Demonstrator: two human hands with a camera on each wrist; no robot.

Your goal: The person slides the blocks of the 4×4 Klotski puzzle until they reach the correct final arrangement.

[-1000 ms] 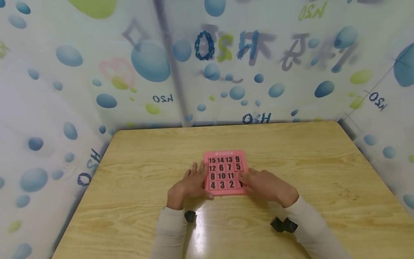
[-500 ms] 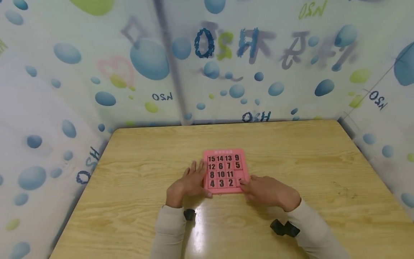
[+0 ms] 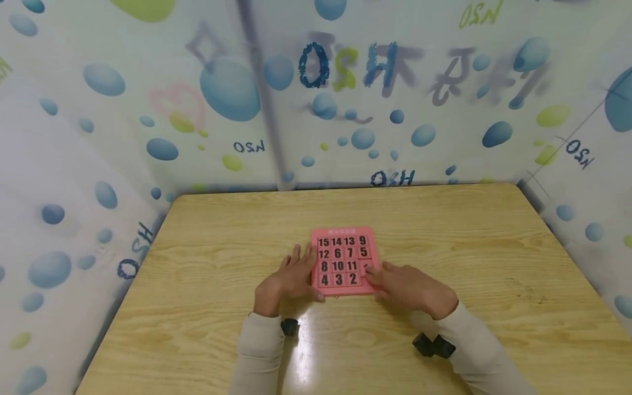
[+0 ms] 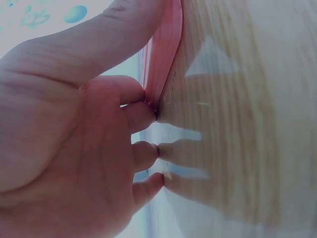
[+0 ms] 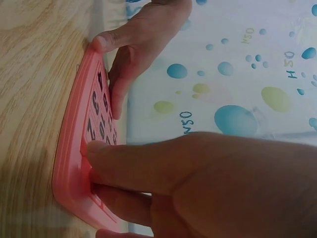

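A pink sliding number puzzle [image 3: 345, 231] lies flat on the wooden table, black numbers on its pink tiles. My left hand [image 3: 291, 278] rests along its left side with fingers spread; the thumb lies at the near left corner. In the left wrist view its fingertips [image 4: 148, 151] meet the tabletop beside the frame. From the right, my right hand [image 3: 410, 286] reaches in, a digit touching the 1 tile [image 3: 363, 269] in the third row. The right wrist view shows the thumb [image 5: 111, 157] over the tiles and other fingers near the frame's edge. The puzzle's near right slot is bare.
The wooden table [image 3: 222, 236] extends around the puzzle on all sides. A white backdrop [image 3: 429, 159] with blue and green spots stands behind and beside it. Black devices [image 3: 434, 345] are strapped at both wrists.
The 1 tile has slid away from me, from the near right corner into the slot above it, under my right hand. The left hand has stayed in place.
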